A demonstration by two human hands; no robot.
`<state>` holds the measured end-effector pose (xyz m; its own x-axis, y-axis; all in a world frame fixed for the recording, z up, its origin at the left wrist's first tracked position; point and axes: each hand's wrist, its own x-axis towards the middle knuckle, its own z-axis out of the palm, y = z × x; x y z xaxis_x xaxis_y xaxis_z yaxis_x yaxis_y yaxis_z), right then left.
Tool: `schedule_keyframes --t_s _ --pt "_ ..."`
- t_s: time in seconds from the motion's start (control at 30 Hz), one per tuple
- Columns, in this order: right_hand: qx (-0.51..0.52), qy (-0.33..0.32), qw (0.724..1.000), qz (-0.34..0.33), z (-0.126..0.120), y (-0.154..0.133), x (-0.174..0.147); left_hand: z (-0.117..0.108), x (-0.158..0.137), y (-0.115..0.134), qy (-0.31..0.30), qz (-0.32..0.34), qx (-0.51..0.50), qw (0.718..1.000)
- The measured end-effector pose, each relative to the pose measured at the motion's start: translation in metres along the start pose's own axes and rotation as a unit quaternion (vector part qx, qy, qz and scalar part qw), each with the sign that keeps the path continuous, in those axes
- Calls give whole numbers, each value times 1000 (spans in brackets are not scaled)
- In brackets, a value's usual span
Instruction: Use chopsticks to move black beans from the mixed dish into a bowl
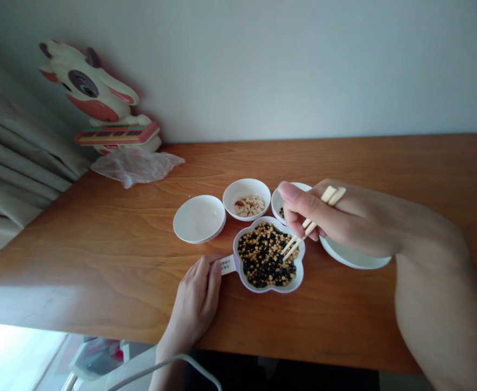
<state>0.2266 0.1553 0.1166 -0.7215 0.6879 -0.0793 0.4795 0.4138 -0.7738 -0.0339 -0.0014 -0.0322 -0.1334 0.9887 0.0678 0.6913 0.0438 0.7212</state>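
A flower-shaped dish (242, 278) with a lilac rim and a short handle holds mixed black and yellow beans (262, 255). My left hand (199, 290) is closed on the labelled handle (227, 265), its thumb on top. My right hand (328, 214) grips a pair of pale wooden chopsticks (299, 237), whose tips reach the beans at the dish's right side. Behind the dish stands a white bowl (230, 191) with sliced nuts (250, 205). Another white bowl (301, 186), partly hidden by my right hand, has some dark beans in it.
A bare white bowl (199, 220) stands at the left of the row. Under my right wrist lies a white plate (354, 258), partly covered. At the back left are a crumpled plastic bag (136, 165) and a cow-shaped toy keyboard (116, 130). A cable (173, 359) crosses my left forearm.
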Motion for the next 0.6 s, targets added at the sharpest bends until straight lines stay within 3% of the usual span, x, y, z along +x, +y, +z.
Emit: schedule_keyframes --t_s 0.6 --pt "23 -29 999 -7 3 -6 2 1 -1 0 -1 -2 -1 1000"
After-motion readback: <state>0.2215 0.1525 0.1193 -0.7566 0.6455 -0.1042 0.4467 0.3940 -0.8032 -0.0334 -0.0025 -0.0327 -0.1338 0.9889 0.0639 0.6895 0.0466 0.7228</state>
